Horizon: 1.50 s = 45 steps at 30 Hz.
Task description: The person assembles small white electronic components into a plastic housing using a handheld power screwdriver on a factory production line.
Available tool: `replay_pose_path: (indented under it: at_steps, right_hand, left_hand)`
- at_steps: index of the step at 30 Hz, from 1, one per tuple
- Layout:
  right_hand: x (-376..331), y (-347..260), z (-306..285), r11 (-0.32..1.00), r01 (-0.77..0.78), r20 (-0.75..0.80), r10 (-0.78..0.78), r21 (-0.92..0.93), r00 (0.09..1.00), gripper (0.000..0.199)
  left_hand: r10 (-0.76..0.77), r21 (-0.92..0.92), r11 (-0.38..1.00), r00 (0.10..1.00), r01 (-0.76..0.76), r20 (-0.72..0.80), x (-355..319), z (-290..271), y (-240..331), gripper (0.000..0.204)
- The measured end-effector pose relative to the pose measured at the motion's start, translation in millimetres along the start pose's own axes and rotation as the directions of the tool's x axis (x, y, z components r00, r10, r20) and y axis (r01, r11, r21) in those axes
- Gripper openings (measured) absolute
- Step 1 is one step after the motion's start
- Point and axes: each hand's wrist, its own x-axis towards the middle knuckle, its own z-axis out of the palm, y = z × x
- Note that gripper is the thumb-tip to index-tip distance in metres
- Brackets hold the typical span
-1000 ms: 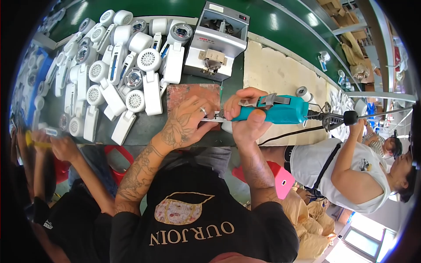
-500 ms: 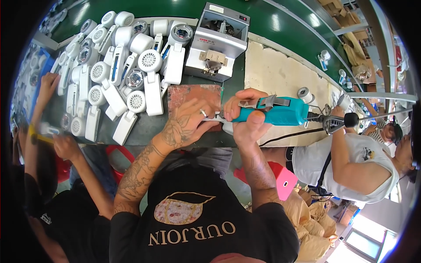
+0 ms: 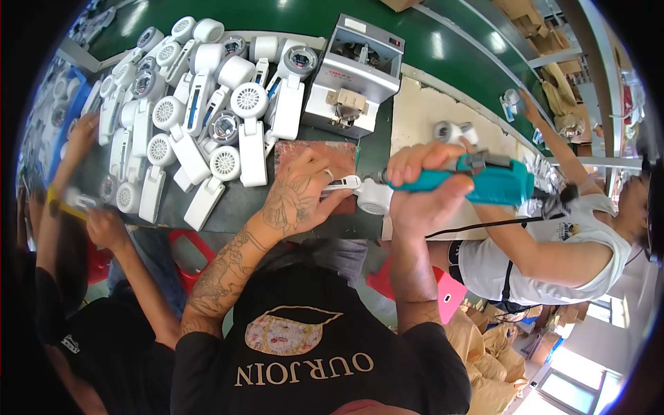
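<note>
My left hand (image 3: 301, 192) is closed around the handle of a white handheld fan (image 3: 374, 198), whose round head sticks out to the right of my fingers. Part of the handle is hidden by that hand. In my right hand (image 3: 425, 197) lies a teal electric screwdriver (image 3: 499, 181), pointing left, its tip close to the fan and apart from the handle's end. Beneath my left hand is a worn reddish board (image 3: 290, 151) on the dark bench.
Many white handheld fans (image 3: 247, 101) are piled to the left. A grey metal machine (image 3: 346, 90) stands behind the board. To the right lies a cream sheet (image 3: 408, 114) with a white fan part (image 3: 453, 131). Co-workers' arms (image 3: 560, 142) reach in from both sides; a black cable (image 3: 484, 225) trails rightward.
My right hand has moved the screwdriver rightward, away from the handle, uncovering the fan's round head. At right, a co-worker's arm now stretches farther across toward the green surface.
</note>
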Motion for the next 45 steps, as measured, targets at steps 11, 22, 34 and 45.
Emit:
replay_pose_path:
  at_steps: [11,22,34,45]
  right_hand:
    - [57.3,72.9,30.6,0.987,0.094,0.067,-0.086,-0.130,0.994,0.030]
    - [45.9,63.8,27.4,0.949,-0.084,0.046,0.103,-0.303,0.994,0.040]
    - [10.5,47.7,-1.2,0.972,-0.081,0.066,0.098,-0.223,0.993,0.053]
    - [5.1,67.3,-10.8,0.980,-0.081,0.070,0.095,-0.179,0.993,0.036]
  left_hand:
    - [0.132,0.173,0.977,0.991,-0.125,-0.028,-7.6,7.5,-15.2,0.045]
    - [0.067,0.190,0.980,0.998,-0.065,-0.005,-4.9,7.6,-15.8,0.046]
    - [0.065,0.167,0.984,0.998,-0.061,-0.018,-4.0,10.0,-15.7,0.045]
    - [0.039,0.181,0.982,0.999,-0.044,0.030,2.3,6.4,-11.1,0.046]
